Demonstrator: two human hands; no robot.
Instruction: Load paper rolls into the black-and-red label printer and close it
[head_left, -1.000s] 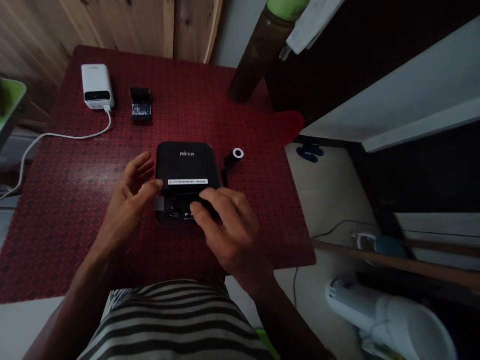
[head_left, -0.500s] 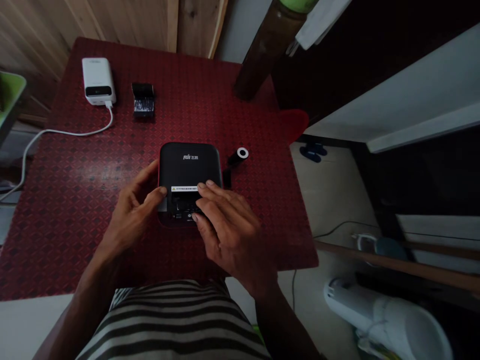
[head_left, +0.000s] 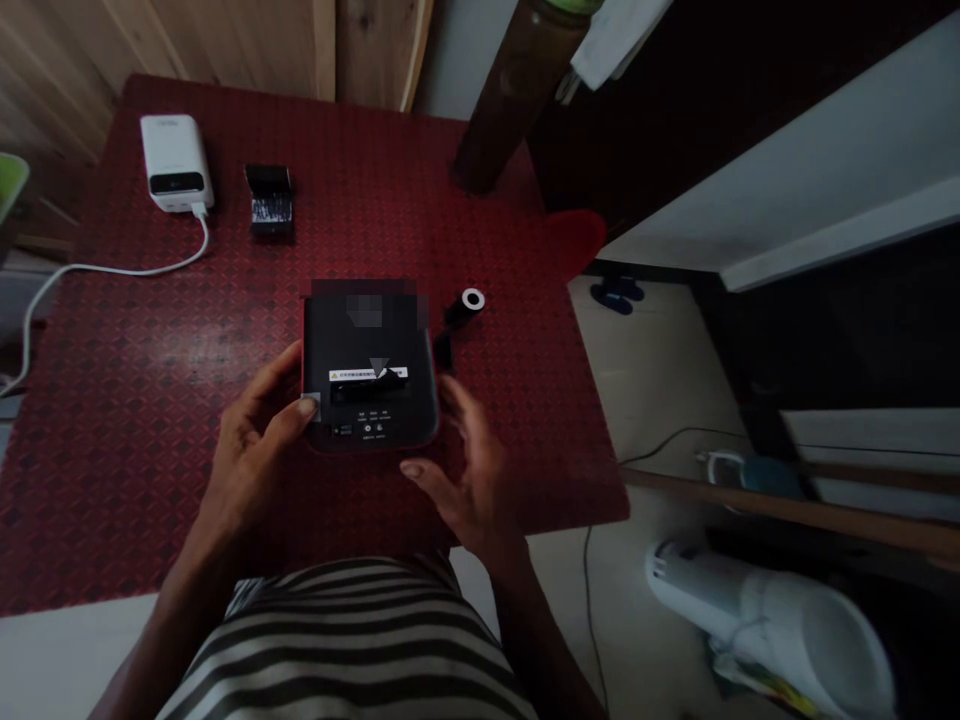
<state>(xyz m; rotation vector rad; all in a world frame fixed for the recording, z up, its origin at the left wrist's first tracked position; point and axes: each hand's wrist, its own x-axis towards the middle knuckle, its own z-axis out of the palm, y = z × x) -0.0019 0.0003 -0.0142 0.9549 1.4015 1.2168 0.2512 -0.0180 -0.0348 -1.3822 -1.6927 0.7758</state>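
A flat black device (head_left: 367, 340) with red sides, which looks like a small receipt printer, lies on the red patterned table. A white label strip runs above its slot, where a torn dark piece sticks up; small buttons sit below. My left hand (head_left: 259, 440) grips its left side, thumb on the top edge and fingers along the side. By the right edge, my right hand (head_left: 472, 470) is open, thumb apart from the fingers; whether the fingertips touch the device I cannot tell. A small black roll with a white end (head_left: 466, 305) lies just beyond, a dark strip trailing from it.
On the table (head_left: 390, 220) stand a white power bank (head_left: 175, 160) with a white cable and a tall brown bottle (head_left: 517, 95). A black curled strip (head_left: 270, 200) lies near the power bank. Past the right edge are a red stool (head_left: 576, 240) and slippers (head_left: 616, 295).
My right hand has come off the device's top and moved to its right side, its fingers opening. The slot now shows with a torn dark piece. My left hand keeps its grip.
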